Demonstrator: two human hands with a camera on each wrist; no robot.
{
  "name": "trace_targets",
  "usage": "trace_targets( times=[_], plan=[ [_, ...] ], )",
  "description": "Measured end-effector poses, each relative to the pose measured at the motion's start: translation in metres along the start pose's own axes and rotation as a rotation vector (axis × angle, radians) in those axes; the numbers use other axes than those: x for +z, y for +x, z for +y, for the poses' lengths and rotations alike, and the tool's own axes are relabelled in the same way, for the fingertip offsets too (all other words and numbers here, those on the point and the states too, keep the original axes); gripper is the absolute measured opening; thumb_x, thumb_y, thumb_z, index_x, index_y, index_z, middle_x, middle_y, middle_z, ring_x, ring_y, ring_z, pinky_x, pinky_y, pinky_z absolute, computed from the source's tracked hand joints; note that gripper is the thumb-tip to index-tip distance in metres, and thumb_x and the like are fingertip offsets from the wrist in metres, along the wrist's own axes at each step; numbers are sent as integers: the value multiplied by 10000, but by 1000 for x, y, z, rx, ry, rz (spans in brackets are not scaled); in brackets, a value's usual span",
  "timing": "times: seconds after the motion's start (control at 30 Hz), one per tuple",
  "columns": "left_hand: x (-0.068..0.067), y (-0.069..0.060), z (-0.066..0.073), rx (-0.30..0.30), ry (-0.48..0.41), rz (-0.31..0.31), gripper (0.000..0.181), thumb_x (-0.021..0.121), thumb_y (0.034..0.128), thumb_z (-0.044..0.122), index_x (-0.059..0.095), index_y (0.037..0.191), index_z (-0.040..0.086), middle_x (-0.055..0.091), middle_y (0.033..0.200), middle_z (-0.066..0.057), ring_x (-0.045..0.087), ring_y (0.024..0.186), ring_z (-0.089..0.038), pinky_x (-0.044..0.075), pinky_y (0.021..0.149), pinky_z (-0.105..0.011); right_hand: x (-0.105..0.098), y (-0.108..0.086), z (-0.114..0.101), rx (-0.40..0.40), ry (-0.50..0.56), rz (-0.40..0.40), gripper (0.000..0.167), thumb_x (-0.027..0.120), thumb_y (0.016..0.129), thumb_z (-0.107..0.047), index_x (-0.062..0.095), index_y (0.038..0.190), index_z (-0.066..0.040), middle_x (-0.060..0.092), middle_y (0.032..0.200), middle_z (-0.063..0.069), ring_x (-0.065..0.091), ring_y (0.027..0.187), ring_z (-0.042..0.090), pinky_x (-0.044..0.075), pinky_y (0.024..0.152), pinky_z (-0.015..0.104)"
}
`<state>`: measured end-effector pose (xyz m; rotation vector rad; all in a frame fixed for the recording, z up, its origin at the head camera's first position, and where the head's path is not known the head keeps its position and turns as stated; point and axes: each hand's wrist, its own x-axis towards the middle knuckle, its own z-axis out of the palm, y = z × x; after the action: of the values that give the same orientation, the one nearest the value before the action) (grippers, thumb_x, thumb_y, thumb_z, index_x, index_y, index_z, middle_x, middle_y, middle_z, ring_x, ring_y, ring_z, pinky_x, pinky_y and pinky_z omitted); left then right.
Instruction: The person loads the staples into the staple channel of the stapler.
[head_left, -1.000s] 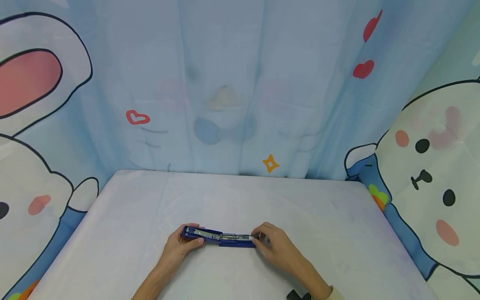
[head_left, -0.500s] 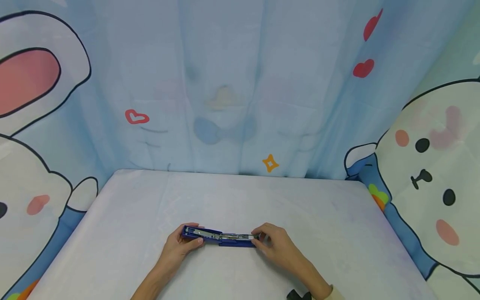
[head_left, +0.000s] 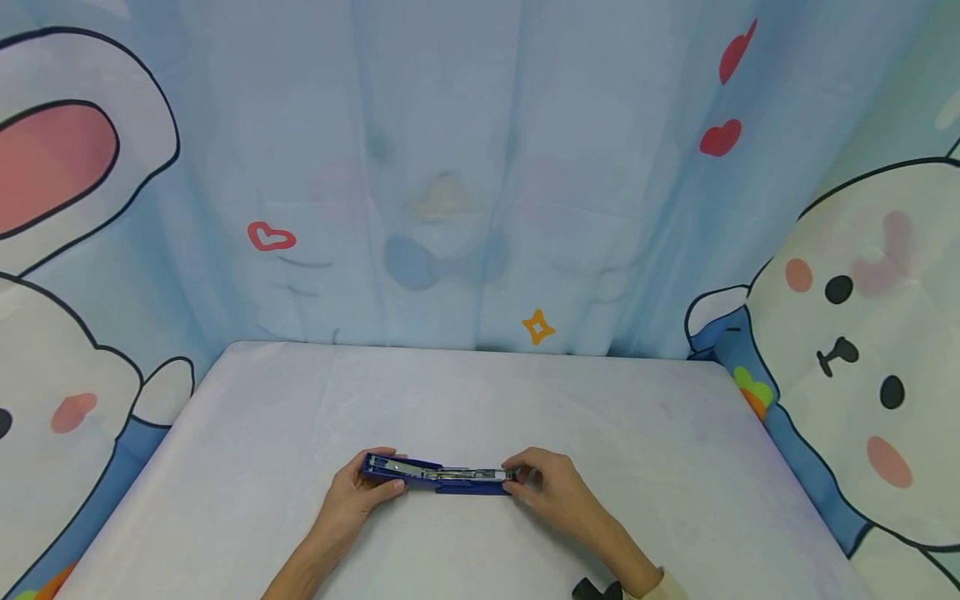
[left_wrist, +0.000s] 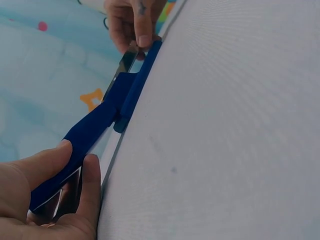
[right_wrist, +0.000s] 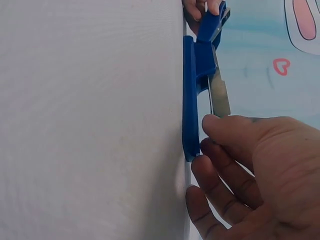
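Observation:
A blue stapler is folded wide open on the white table, its metal staple channel exposed. At its left end, my left hand holds the raised top arm between thumb and fingers; the left wrist view shows the thumb on one side of that blue arm and fingers on the other. My right hand pinches the free end of the channel with thumb and forefinger, above the base. The remaining right fingers curl loosely beside the base. What lies between the right fingertips is hidden.
White cloth covers the table. A small black object lies by the right forearm at the near edge. Behind the table hangs a blue printed curtain with cartoon figures at both sides.
Both hands keep their places on the stapler. At most the right fingertips have shifted slightly at the channel's end; the whole head view has moved a little.

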<state>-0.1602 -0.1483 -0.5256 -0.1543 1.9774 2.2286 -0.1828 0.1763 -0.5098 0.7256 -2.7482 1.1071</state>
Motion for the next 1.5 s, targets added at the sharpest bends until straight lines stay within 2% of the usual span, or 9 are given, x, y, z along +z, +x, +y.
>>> trace_targets(
  times=[0.37,0.53,0.83,1.07,1.33,1.5],
  plan=[
    [0,-1,3,2,13,14,537,812,900,17,599,1389,-50,683,1386,-185,704,1144,-82,593,914,-154,0,4,1,39,34,-29,195,862,876,-115,790,1050,-166,757,928,-74,612,811,-9,540,695,194],
    [1,1,5,-17,20,-6,548,824,902,56,608,1397,-36,701,1357,-149,695,1133,-77,587,913,-154,-2,4,0,58,31,-22,199,868,865,-113,793,1038,-176,760,913,-80,608,798,-20,541,693,192],
    [1,2,7,-9,5,-38,561,823,902,56,602,1404,-59,742,1294,-70,703,1099,-66,587,931,-160,-3,5,1,72,11,-12,196,881,850,-122,806,1020,-186,766,886,-90,608,784,-22,538,690,193],
    [2,2,11,-27,-5,-65,572,822,900,53,599,1418,-38,717,1349,-85,701,1152,-68,580,967,-166,-3,5,2,97,28,-25,193,883,853,-139,813,1024,-195,772,892,-88,623,792,-20,552,702,195],
    [7,-1,19,18,43,-91,546,821,903,58,621,1401,-40,700,1367,-150,712,1130,-65,590,947,-167,-2,5,4,92,40,-28,194,880,857,-146,818,1035,-192,776,889,-85,630,788,-18,559,691,194],
    [12,-6,25,84,98,-113,517,796,921,45,619,1396,-56,670,1391,-232,705,1143,-75,581,958,-152,-2,3,4,88,44,-25,197,880,854,-139,820,1037,-180,778,885,-73,633,779,-17,565,685,193]
  ],
)
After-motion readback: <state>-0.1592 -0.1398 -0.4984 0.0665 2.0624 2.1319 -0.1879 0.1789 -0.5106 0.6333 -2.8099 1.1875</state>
